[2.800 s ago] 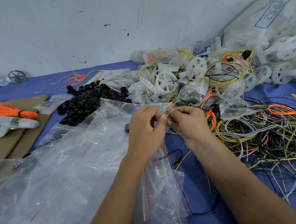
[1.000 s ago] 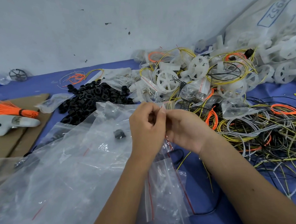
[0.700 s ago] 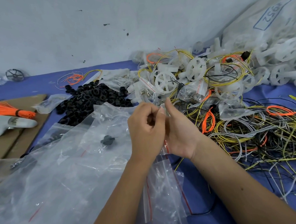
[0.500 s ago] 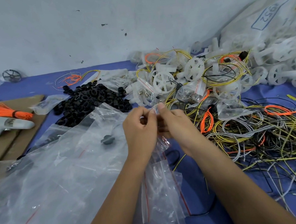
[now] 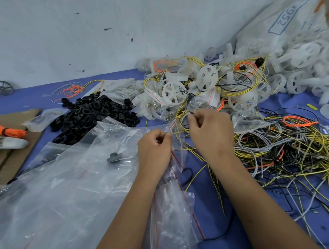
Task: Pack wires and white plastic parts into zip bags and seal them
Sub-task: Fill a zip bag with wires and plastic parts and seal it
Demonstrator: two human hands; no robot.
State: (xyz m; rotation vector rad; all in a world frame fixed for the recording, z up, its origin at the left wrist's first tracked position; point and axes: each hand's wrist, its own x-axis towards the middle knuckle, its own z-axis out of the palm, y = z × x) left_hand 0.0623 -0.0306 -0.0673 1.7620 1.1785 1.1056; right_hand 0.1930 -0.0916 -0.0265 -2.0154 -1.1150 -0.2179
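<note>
Left hand [image 5: 154,149] pinches the zip bag [image 5: 176,142] at its red-striped mouth. Right hand [image 5: 210,130], fingers curled, pinches the same mouth just beyond. Sack [image 5: 287,21] reads "1952", inverted.

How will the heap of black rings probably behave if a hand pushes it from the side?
The black rings lie loose in a heap, so a push would probably scatter them instead of moving the heap whole. They are round, so some may roll across the blue cloth. They look small and hollow, so probably light.
</note>
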